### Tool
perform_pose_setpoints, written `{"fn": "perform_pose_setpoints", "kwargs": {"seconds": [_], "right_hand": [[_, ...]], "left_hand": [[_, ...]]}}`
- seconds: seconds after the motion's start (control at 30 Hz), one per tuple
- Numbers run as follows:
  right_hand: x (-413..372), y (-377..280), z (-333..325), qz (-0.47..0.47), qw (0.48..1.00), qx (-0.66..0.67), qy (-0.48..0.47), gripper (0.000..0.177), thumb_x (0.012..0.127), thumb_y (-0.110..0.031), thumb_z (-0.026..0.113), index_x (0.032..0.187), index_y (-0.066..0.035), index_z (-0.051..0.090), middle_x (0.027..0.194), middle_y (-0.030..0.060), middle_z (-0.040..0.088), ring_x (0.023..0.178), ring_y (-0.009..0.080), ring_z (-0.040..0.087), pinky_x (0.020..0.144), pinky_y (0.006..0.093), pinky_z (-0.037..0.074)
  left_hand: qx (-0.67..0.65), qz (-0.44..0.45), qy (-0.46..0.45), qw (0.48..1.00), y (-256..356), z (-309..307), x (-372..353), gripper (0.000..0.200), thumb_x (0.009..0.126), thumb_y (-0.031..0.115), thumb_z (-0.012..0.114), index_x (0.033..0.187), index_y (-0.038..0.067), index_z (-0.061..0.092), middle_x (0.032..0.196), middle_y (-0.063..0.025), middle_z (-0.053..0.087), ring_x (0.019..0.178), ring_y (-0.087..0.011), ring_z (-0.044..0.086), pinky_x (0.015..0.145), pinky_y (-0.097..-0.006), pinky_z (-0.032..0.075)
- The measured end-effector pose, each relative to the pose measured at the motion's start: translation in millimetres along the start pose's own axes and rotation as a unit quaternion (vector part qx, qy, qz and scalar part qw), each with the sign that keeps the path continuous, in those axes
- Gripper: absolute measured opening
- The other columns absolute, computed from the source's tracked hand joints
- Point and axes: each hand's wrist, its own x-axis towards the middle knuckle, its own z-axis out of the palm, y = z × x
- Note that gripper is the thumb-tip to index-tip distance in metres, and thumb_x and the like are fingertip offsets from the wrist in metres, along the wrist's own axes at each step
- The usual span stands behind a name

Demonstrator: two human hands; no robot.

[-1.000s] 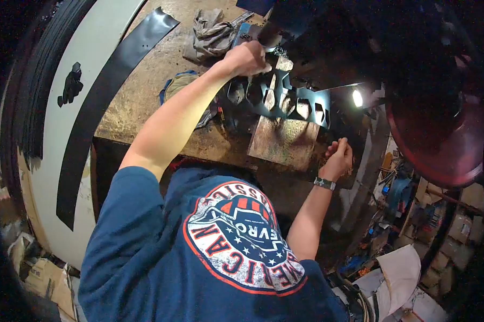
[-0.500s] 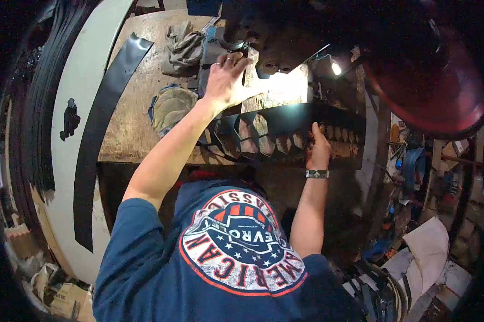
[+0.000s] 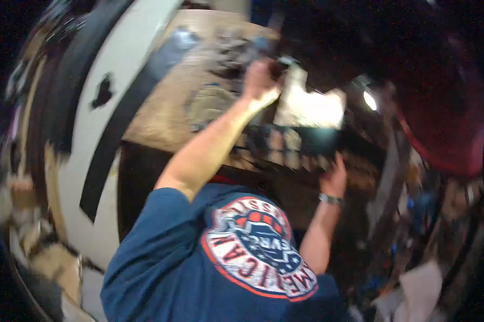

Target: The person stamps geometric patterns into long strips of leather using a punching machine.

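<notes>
The view is smeared by motion. My left hand [image 3: 262, 80] reaches up to the dark machine parts beside the brightly lit plate [image 3: 311, 107]. Its fingers are too blurred to read. A long black strip with a row of cutouts [image 3: 317, 140] runs across the bench below the light. At the strip's lower edge, toward its right part, is my right hand [image 3: 336, 177], thumb pointing up and the other fingers mostly hidden; it appears to grip the strip. A wristband [image 3: 330, 199] circles that wrist.
A glove [image 3: 212, 104] and a crumpled grey cloth [image 3: 228, 51] lie on the wooden bench [image 3: 161, 115]. At left, a black band [image 3: 110, 145] rests on a white panel [image 3: 83, 161]. A lamp [image 3: 369, 100] shines at right, near a large red rounded object [image 3: 446, 139].
The whole view has swung, shifting the bench and both arms right in the picture, and has blurred. My right hand sits slightly lower against the strip. My left hand stays by the machine.
</notes>
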Motion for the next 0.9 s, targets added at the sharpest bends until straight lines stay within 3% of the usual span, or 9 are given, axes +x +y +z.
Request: {"fn": "perform_pose_setpoints", "kwargs": {"seconds": [0.03,0.07,0.13,0.3,0.37,0.43,0.53,0.7,0.9], "right_hand": [[19,2,-25,0.03,0.999,0.027,-0.037,0.041,0.095,-0.032,0.062,0.125,-0.005,0.057,0.122,0.0133,0.063,0.114,0.0319,0.058,0.097,0.0524,0.048],[17,-6,-20,0.104,0.988,0.106,-0.051,0.043,0.096,-0.033,0.06,0.128,-0.004,0.056,0.124,0.0142,0.062,0.116,0.0324,0.058,0.097,0.0556,0.048],[31,-14,-33,0.118,0.982,0.117,-0.091,0.04,0.096,-0.034,0.061,0.125,-0.007,0.059,0.124,0.0123,0.064,0.116,0.0265,0.059,0.099,0.0464,0.049],[40,-15,-47,0.039,0.991,0.121,-0.043,0.025,0.096,-0.031,0.062,0.11,-0.011,0.068,0.112,0.0045,0.07,0.106,0.0244,0.064,0.096,0.0435,0.049],[58,-21,-78,0.078,0.978,0.18,-0.068,0.024,0.095,-0.031,0.063,0.107,-0.011,0.069,0.114,0.0038,0.07,0.106,0.0238,0.064,0.097,0.0458,0.048],[41,-14,-54,-0.042,0.998,-0.033,0.038,0.029,0.095,-0.031,0.062,0.114,-0.01,0.067,0.123,0.0058,0.066,0.115,0.0242,0.059,0.099,0.0467,0.045],[40,-21,-72,-0.072,0.99,-0.094,0.075,0.038,0.097,-0.03,0.058,0.129,-0.009,0.059,0.137,0.0071,0.057,0.125,0.0249,0.051,0.105,0.0446,0.041],[34,-27,-50,-0.013,0.993,-0.019,0.114,0.049,0.1,-0.032,0.051,0.143,-0.009,0.047,0.147,0.0083,0.046,0.131,0.0268,0.045,0.11,0.0417,0.036],[57,-25,-96,-0.099,0.978,-0.169,0.076,0.052,0.096,-0.036,0.057,0.139,-0.007,0.05,0.14,0.0139,0.052,0.121,0.034,0.053,0.103,0.0477,0.045]], "left_hand": [[-0.121,0.055,0.052,0.99,-32,-1,-8,0.018,0.08,0.007,0.075,0.093,-0.001,0.067,0.084,-0.0061,0.07,0.078,-0.0108,0.061,0.07,-0.0283,0.051],[-0.154,-0.082,0.006,0.985,-34,-27,-21,0.018,0.08,0.008,0.076,0.091,-0.002,0.066,0.079,-0.0037,0.067,0.074,-0.0087,0.058,0.065,-0.0274,0.048],[-0.18,-0.172,0.01,0.968,-49,-93,-44,0.018,0.082,0.011,0.075,0.092,-0.002,0.067,0.074,0.0016,0.062,0.068,-0.0066,0.053,0.06,-0.0268,0.045],[0.161,-0.197,0.208,0.944,-158,-287,-79,0.03,0.079,0.03,0.069,0.082,0.0,0.069,0.07,-0.0156,0.068,0.064,-0.0249,0.068,0.059,-0.0384,0.05],[0.192,-0.224,0.222,0.929,-188,-361,-77,0.031,0.078,0.029,0.071,0.078,-0.002,0.066,0.068,-0.0179,0.066,0.062,-0.0297,0.067,0.057,-0.0401,0.048],[0.203,-0.242,0.21,0.925,-251,-422,-78,0.033,0.076,0.031,0.074,0.074,-0.001,0.067,0.066,-0.017,0.066,0.062,-0.0276,0.067,0.057,-0.0398,0.048],[0.326,-0.384,0.129,0.854,-294,-476,-73,0.039,0.076,0.037,0.077,0.097,0.006,0.069,0.09,-0.0146,0.071,0.084,-0.0285,0.069,0.072,-0.0413,0.053],[0.346,-0.202,0.211,0.892,-224,-398,-60,0.038,0.077,0.037,0.075,0.102,0.01,0.066,0.093,-0.014,0.067,0.094,-0.0329,0.064,0.082,-0.0441,0.052],[-0.005,0.022,-0.032,0.999,-65,-160,-119,0.051,0.079,0.042,0.075,0.109,0.003,0.062,0.11,-0.0196,0.062,0.107,-0.0372,0.059,0.091,-0.0458,0.048]]}}
